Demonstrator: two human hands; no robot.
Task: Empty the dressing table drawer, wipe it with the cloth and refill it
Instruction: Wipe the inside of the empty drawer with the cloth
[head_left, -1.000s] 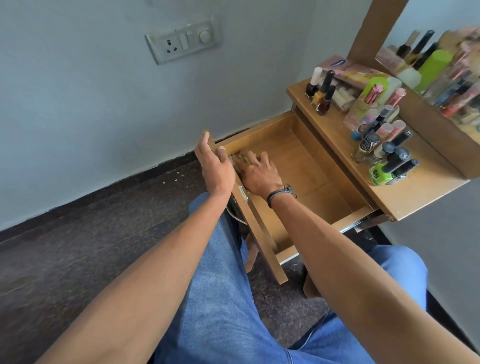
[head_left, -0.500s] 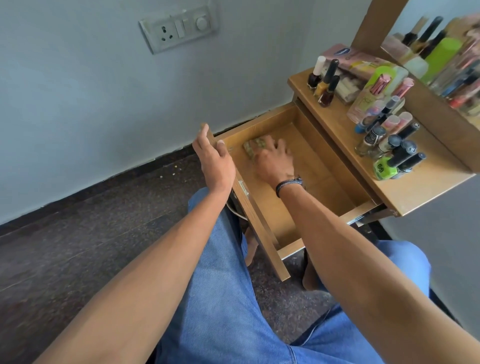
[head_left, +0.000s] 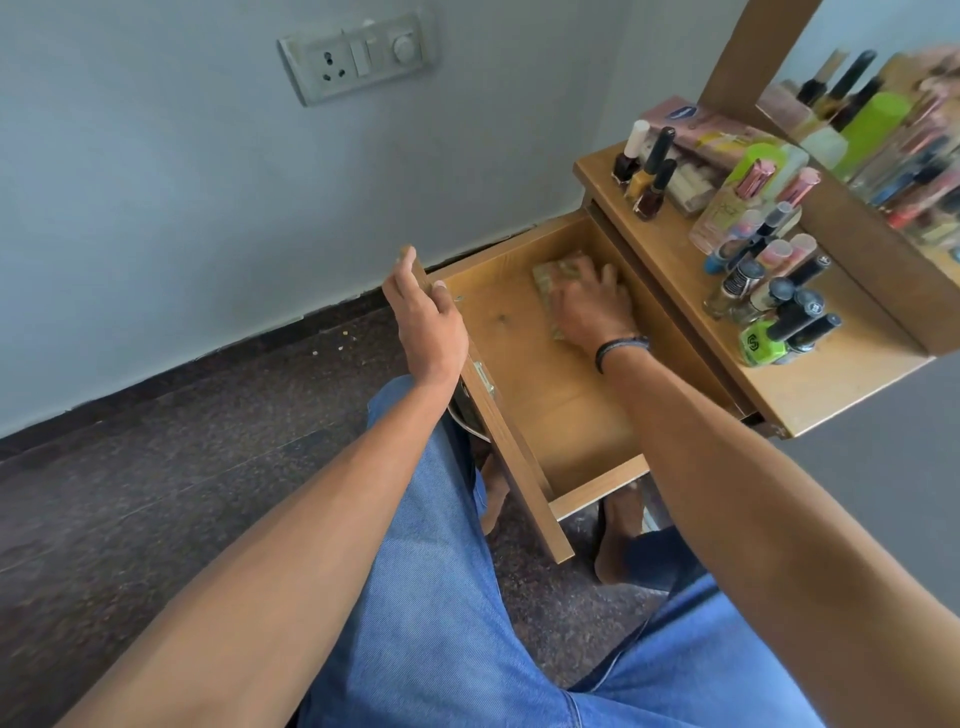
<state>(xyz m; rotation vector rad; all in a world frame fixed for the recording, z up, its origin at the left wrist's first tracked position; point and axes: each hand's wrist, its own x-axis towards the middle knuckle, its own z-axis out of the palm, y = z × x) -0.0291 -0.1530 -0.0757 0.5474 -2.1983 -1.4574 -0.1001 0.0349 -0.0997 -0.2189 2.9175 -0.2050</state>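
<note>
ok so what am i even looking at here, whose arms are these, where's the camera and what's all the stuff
There is no machine here. These are a person's two bare arms, seen from a wide-angle camera worn on their head, which looks forward and down. That is why their blue jeans fill the bottom of the picture.

The person is at a wooden dressing table with its drawer pulled open. The left hand holds the drawer's front panel near its corner, thumb on the inner side. The right hand presses flat on a greenish cloth lying on the drawer floor. The rest of the drawer floor that shows is bare.

On the table top stand nail polish bottles and other cosmetics, with a mirror behind them. A wall socket is at the upper left.
</note>
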